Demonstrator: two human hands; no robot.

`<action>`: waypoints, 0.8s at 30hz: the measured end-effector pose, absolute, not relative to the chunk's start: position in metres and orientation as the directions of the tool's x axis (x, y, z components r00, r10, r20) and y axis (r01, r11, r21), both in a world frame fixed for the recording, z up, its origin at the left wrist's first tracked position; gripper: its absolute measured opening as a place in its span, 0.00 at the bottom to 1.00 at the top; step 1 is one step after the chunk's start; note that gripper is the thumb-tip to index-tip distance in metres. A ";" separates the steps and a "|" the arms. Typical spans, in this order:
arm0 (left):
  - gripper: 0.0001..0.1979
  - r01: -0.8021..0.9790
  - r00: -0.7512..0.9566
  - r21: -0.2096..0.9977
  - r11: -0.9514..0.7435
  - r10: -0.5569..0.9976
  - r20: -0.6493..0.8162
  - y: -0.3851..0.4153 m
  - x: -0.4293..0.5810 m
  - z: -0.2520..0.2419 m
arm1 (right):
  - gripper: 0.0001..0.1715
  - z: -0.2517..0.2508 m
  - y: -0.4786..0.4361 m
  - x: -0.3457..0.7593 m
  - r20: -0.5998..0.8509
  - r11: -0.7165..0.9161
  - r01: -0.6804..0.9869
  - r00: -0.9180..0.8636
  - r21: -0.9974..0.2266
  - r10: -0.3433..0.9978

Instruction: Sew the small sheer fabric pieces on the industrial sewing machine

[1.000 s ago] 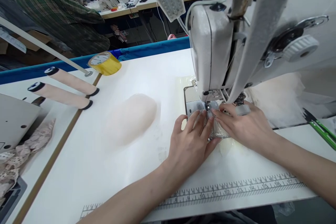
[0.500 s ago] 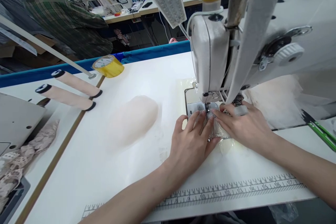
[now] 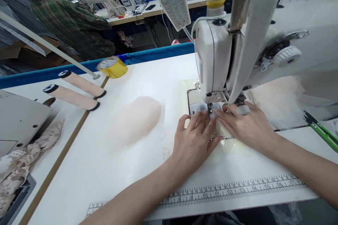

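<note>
My left hand (image 3: 194, 142) rests on the bed of a white sewing machine (image 3: 214, 56), its fingers spread and bent, with the tips just in front of the presser foot (image 3: 210, 108). From the right, my right hand (image 3: 246, 123) reaches in with fingers stretched towards the same foot. Thin, see-through material (image 3: 223, 132) shows between the hands; its edges are hard to make out. Part of the metal needle plate (image 3: 196, 107) shows left of the foot. To the left, a sheer beige piece of fabric (image 3: 142, 116) lies on the white table.
Two beige thread spools (image 3: 71, 96) and a yellow tape roll (image 3: 113, 67) stand at the left back. Green thread snips (image 3: 320, 130) lie at right, near sheer fabric (image 3: 277, 98). A ruler strip (image 3: 232, 191) runs along the front edge. A person (image 3: 71, 28) sits beyond.
The view has shifted slightly, moving the table things a little to the right in the picture. Both hands keep nearly the same place at the presser foot.
</note>
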State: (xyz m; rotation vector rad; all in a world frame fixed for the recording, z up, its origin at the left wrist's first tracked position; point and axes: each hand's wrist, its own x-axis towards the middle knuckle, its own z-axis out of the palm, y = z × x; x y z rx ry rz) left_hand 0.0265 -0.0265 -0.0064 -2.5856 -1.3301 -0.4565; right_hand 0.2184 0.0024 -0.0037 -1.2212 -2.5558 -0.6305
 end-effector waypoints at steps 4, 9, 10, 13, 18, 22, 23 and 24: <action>0.21 0.817 0.546 -0.017 -0.577 0.762 0.347 -0.024 0.026 -0.006 | 0.17 -0.003 0.003 0.220 0.379 0.541 0.797 -0.604 0.269 0.701; 0.23 0.813 0.549 0.012 -0.582 0.773 0.318 -0.020 0.024 -0.008 | 0.17 -0.004 0.005 0.219 0.361 0.534 0.806 -0.591 0.254 0.721; 0.23 0.811 0.551 0.015 -0.585 0.772 0.318 -0.020 0.024 -0.008 | 0.16 -0.004 0.005 0.219 0.368 0.531 0.812 -0.584 0.243 0.724; 0.22 0.793 0.561 0.035 -0.609 0.751 0.348 -0.023 0.020 -0.003 | 0.16 0.001 0.004 0.223 0.417 0.552 0.813 -0.573 0.184 0.705; 0.16 0.735 0.599 0.259 -0.626 0.779 0.183 -0.041 0.014 0.025 | 0.12 0.023 -0.004 0.234 0.234 0.693 0.696 -0.653 -0.189 0.720; 0.14 0.756 0.624 0.235 -0.610 0.781 0.021 -0.048 0.018 0.033 | 0.05 0.031 -0.007 0.237 0.013 0.673 0.647 -0.718 -0.359 0.696; 0.11 0.763 0.625 0.192 -0.617 0.781 0.027 -0.047 0.020 0.031 | 0.08 0.031 -0.007 0.236 -0.001 0.651 0.661 -0.702 -0.373 0.712; 0.11 0.767 0.626 0.145 -0.625 0.778 0.044 -0.044 0.023 0.027 | 0.10 0.030 -0.006 0.235 -0.009 0.625 0.675 -0.682 -0.391 0.731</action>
